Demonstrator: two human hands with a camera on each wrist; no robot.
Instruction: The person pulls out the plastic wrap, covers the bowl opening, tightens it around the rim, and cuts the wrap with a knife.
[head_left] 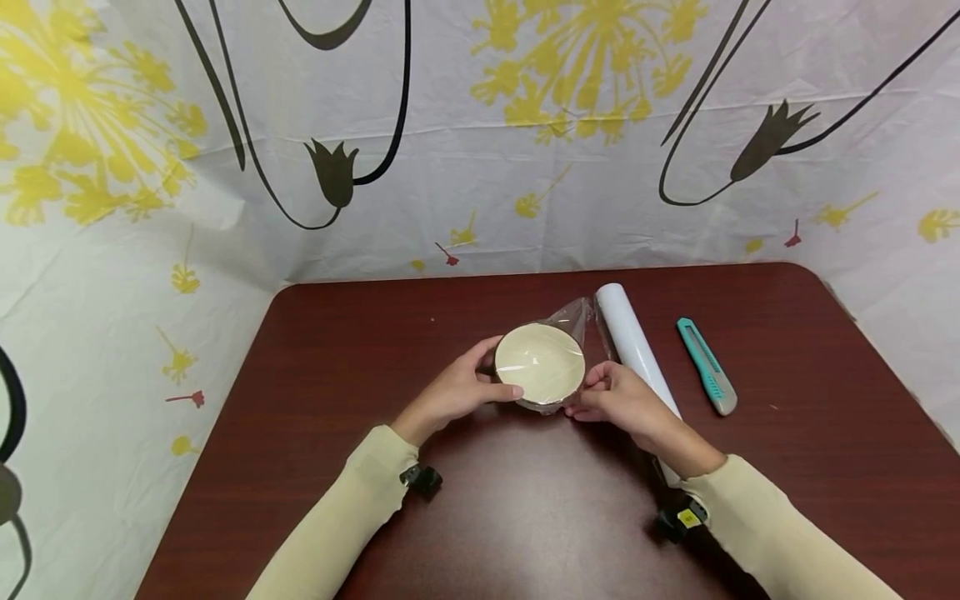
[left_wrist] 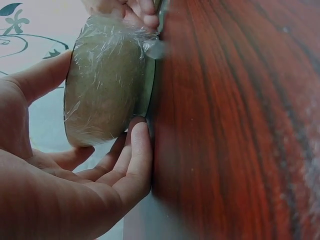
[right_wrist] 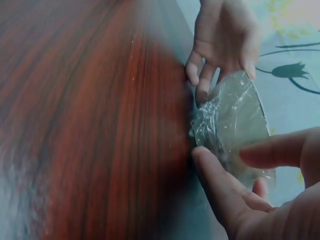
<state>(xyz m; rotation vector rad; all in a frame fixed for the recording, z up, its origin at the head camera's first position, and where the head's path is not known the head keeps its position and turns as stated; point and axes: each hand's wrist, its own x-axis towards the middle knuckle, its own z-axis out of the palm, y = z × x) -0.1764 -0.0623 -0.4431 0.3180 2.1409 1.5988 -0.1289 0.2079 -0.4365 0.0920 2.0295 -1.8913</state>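
Note:
A cream-coloured bowl (head_left: 540, 364) stands near the middle of the table, with clear plastic wrap (head_left: 573, 318) stretched over its top. The film bunches in wrinkles down the bowl's side, and a loose peak of it sticks up behind the rim. My left hand (head_left: 467, 389) grips the bowl from the left, thumb on the rim and fingers low around the side by the base. At the bowl's lower right, my right hand (head_left: 626, 404) has curled fingers and pinches the gathered plastic wrap (right_wrist: 210, 125) against the side, close to the tabletop.
A white roll (head_left: 637, 342) lies just right of the bowl, partly under my right forearm. Farther right is a teal and grey utility knife (head_left: 707, 367). The dark red wooden table (head_left: 360, 350) ends at a patterned cloth (head_left: 450, 192) behind it.

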